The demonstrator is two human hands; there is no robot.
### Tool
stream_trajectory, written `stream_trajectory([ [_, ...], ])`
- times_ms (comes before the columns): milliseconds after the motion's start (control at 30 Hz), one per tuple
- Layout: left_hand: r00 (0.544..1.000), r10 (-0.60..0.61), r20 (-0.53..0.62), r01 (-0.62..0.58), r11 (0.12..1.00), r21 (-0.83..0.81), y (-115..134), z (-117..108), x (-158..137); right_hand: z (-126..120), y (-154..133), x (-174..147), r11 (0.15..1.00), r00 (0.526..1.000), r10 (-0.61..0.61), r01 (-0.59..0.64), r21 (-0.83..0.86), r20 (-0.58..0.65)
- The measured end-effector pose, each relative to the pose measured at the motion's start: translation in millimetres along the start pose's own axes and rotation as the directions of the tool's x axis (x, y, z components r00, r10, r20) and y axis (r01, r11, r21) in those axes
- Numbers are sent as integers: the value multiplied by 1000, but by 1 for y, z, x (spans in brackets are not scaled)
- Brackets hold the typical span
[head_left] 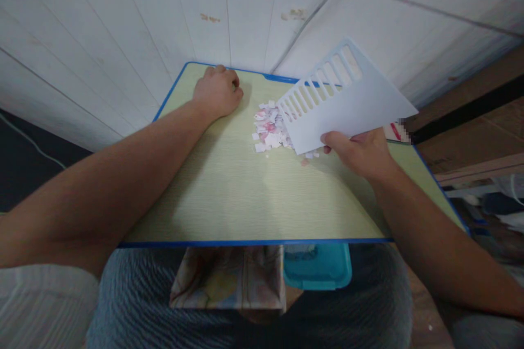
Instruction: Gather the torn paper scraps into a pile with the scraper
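Note:
My right hand (360, 152) grips the near edge of a stiff white sheet (344, 103) with a row of long slots cut along its far left side. The thumb lies on top, and the sheet is held tilted. Its left end covers part of a pile of small white and pinkish paper scraps (270, 131) on the table. Left of that pile, my left hand (219, 90) rests on the tabletop with its fingers curled in. I see nothing in it.
The pale yellow-green table (254, 196) has a blue rim and stands against a white panelled wall (196, 5). Below its front edge are a patterned open box (229, 289) and a turquoise plastic container (327, 267). Brown cardboard (470, 125) stands at the right.

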State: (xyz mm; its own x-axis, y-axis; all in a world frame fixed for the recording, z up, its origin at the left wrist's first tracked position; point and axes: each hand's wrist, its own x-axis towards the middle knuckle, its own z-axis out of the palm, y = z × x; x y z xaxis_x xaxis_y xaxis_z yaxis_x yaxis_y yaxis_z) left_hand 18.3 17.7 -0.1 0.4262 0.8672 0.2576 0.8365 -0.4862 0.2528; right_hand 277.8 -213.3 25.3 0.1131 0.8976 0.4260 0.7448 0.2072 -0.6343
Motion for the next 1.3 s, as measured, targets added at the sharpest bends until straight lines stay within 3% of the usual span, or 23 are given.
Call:
stream_trajectory([
  [167,1000,16,-13,-17,999,-46,-5,3,2,2,-8,-1,999,999,30,-29,31,-15],
  [367,999,14,-30,-15,999,-47,-11,9,5,2,-13,-3,996,996,-9,1,91,85],
  [533,999,35,-30,-38,995,-90,-11,8,6,-2,-6,-4,994,990,5,-21,106,141],
  [700,1000,18,-22,-19,999,-31,-7,5,3,0,-1,-7,983,979,60,-92,161,193],
  [933,999,30,-37,-32,998,-59,-9,8,5,-1,-2,-5,994,994,20,-32,106,109],
  [1133,1000,10,-14,-12,996,-94,-11,8,5,0,-3,-3,990,985,71,-88,108,157],
  [1300,1000,13,-19,-13,1000,-11,-5,5,4,2,-7,-6,978,982,77,-108,179,175],
])
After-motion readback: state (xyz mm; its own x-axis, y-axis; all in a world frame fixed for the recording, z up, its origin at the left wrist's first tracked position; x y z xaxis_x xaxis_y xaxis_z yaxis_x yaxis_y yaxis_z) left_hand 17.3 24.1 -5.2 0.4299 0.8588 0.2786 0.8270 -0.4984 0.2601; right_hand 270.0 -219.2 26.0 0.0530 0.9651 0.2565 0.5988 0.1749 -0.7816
